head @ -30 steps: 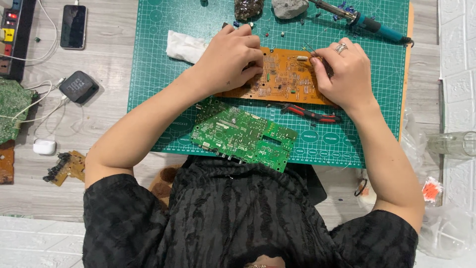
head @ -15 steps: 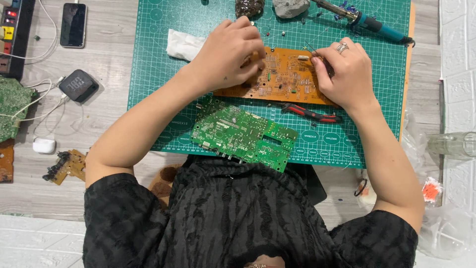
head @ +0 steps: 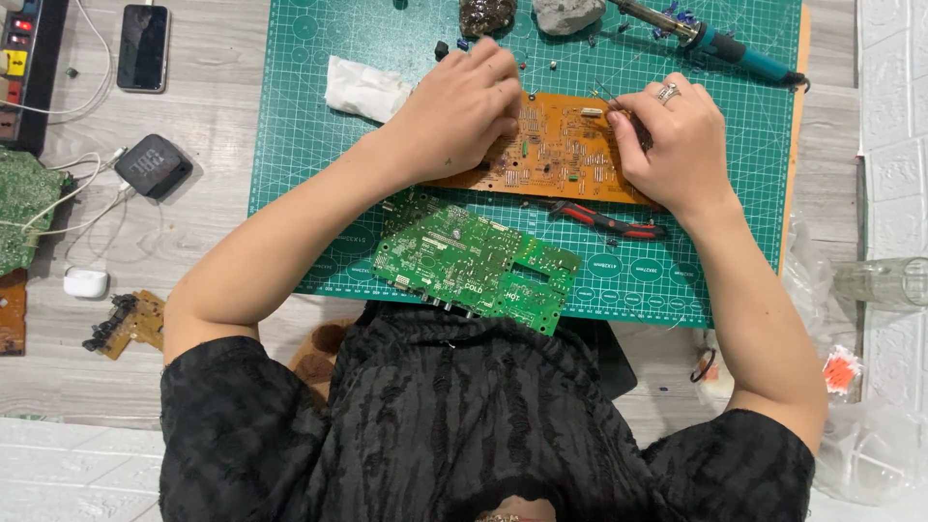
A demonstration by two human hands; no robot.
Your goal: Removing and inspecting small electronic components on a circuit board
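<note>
Orange circuit board (head: 556, 155) lies flat on the green cutting mat (head: 309, 145), mid-mat, so both hands can work on it. Left hand (head: 464, 106) is curled, fingers pressing the board's left top edge to pin it. Right hand (head: 677, 145) is curled over the right end, fingertips pinched on something small, probably a component lead (too small to tell).

Red-handled pliers (head: 609, 222) lie just below the board, within reach. Green circuit board (head: 474, 266) is parked at the mat's near edge. Soldering iron (head: 715, 41) is at the top right, tip away from the hands. White tissue (head: 362, 89) sits upper left. Phone (head: 143, 46) and small black clock (head: 153, 166) sit off the mat on the table (head: 193, 242).
</note>
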